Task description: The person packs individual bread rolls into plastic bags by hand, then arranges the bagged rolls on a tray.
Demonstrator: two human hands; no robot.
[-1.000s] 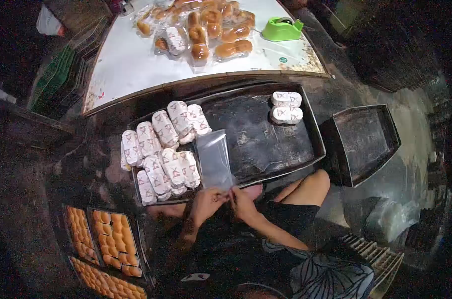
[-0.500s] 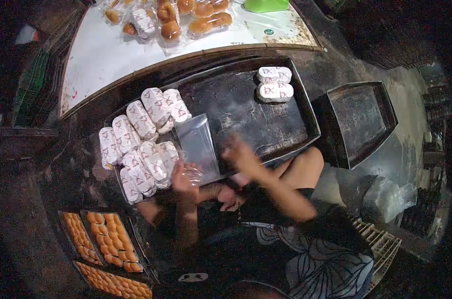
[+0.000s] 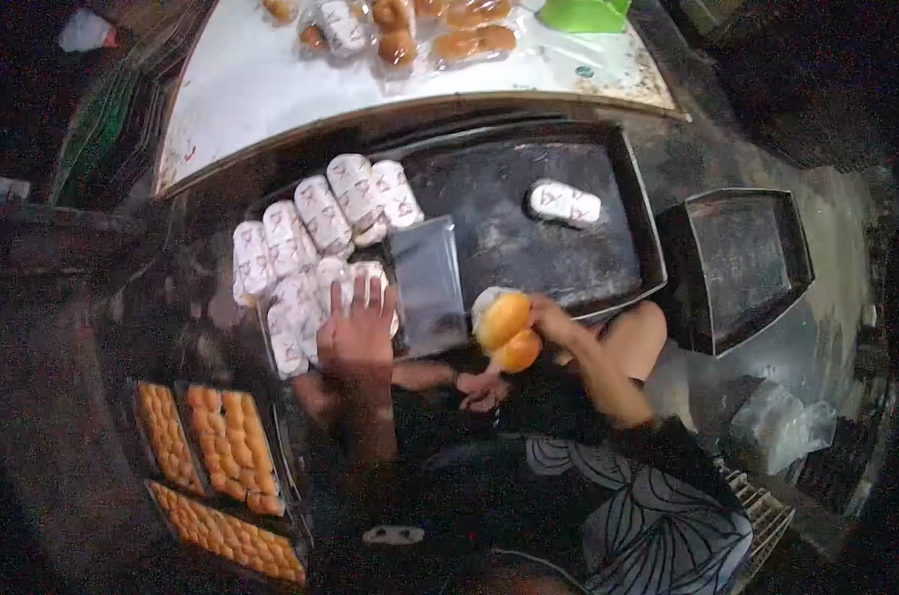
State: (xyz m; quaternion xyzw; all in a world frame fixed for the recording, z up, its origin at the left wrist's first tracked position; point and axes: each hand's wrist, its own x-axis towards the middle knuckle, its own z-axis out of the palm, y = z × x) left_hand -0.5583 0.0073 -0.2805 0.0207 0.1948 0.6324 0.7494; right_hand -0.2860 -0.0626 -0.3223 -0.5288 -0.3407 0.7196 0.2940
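My right hand (image 3: 554,325) grips a glossy brown twin-lobed bun (image 3: 507,322) at its right side, with white paper showing behind it. The bun hangs over the near edge of the black tray (image 3: 519,256). With fingers spread, my left hand (image 3: 358,332) lies over the paper-wrapped buns (image 3: 321,213) grouped at the tray's left side. Right of that hand, a stack of clear plastic bags (image 3: 428,278) lies in the tray. A single wrapped bun (image 3: 565,202), printed paper uppermost, sits at the tray's right.
Beyond the tray is a white table (image 3: 271,94) with bagged buns (image 3: 474,42) and a green object (image 3: 583,14). A second black tray (image 3: 742,263) stands at right. Trays of brown buns (image 3: 233,446) lie at lower left, and a clear plastic bundle (image 3: 779,428) at lower right.
My right hand has taken one of the two buns from the tray's right and brought it nearer, brown side showing. The other bun has tilted. My left hand has moved onto the wrapped buns.
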